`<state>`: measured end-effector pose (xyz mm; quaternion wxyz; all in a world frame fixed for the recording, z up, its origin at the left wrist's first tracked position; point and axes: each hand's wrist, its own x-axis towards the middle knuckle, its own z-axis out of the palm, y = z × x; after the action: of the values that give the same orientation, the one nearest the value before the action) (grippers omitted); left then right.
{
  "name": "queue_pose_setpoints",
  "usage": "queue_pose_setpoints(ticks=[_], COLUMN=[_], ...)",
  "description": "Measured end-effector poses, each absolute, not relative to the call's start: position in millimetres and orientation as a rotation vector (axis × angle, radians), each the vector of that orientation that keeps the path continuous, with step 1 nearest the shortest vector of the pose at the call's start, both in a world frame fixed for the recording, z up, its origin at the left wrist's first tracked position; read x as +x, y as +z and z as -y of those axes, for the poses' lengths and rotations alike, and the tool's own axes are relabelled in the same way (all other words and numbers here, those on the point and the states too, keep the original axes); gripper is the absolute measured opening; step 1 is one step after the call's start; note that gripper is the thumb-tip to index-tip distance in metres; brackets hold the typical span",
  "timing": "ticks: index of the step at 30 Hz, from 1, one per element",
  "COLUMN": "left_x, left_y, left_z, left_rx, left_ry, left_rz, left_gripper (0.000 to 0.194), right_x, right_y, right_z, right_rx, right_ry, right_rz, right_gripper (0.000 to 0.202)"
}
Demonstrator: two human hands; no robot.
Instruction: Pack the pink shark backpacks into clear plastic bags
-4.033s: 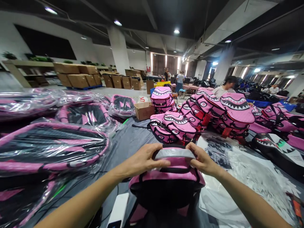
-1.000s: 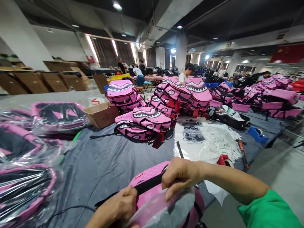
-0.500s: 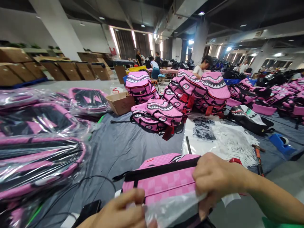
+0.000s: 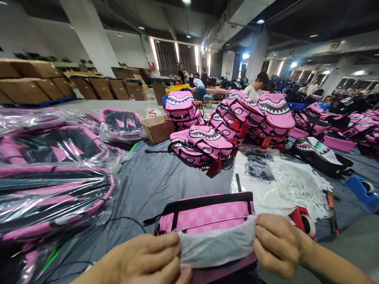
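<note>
A pink checkered bag with black trim point(image 4: 207, 217) lies on the grey cloth right in front of me. Across its near side stretches a translucent whitish plastic sheet point(image 4: 217, 242). My left hand point(image 4: 151, 256) pinches the sheet's left end between thumb and fingers. At the right end, my right hand point(image 4: 278, 242) is closed on the same sheet, beside the bag's right edge. The bag's underside is hidden by the sheet and my hands.
Pink shark-mouth bags point(image 4: 207, 140) are piled ahead, beside a cardboard box point(image 4: 158, 128). Plastic-wrapped bags point(image 4: 59, 197) fill the left. A hammer point(image 4: 332, 207), red tape dispenser point(image 4: 299, 221) and blue one point(image 4: 363, 193) lie right. A person point(image 4: 253, 88) is behind the pile.
My right hand has come down from the bag's upper edge, and the sheet is now drawn wide between both hands. The red dispenser shows more. The view has shifted slightly left.
</note>
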<state>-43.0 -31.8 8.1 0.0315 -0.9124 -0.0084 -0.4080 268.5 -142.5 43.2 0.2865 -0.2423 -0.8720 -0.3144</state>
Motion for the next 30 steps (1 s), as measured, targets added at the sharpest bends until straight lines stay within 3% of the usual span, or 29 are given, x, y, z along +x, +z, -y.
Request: queue_pose_setpoints(ticks=[4,6,9,12,17,21,23,30], left_x=[-10,12,36,39,31,32,29,-8], left_y=[57,83,107,105,71,54,50,10], left_z=[13,8,5,4,0,3,4,1], left_rx=[-3.006,-3.418,-3.959,-4.084,-3.931,-3.683,-3.616,-3.264], left_ry=[-1.558,-1.244,-0.361,-0.159,-0.504,-0.876,-1.028,-1.528], left_rz=[0.447,0.653,0.462,0.443,0.593,0.516,0.485,0.202], left_gripper=[0.017,0.026,0.035,0.038,0.031,0.024,0.027,0.030], right_x=[269,269,275,286,286,256,243,250], right_y=[35,33,29,27,55,83,82,65], right_z=[133,126,115,112,125,114,102,85], right_rx=[-0.599,-0.601,-0.618,-0.687,-0.895,-1.091,-1.104,-0.990], right_ry=[-0.921,-0.969,-0.993,-0.863,-0.527,-0.441,-0.433,-0.659], right_rz=[2.248,2.248,2.213,2.182,1.973,2.082,2.255,2.370], right_gripper=[0.022,0.023,0.026,0.027,0.014,0.036,0.044,0.040])
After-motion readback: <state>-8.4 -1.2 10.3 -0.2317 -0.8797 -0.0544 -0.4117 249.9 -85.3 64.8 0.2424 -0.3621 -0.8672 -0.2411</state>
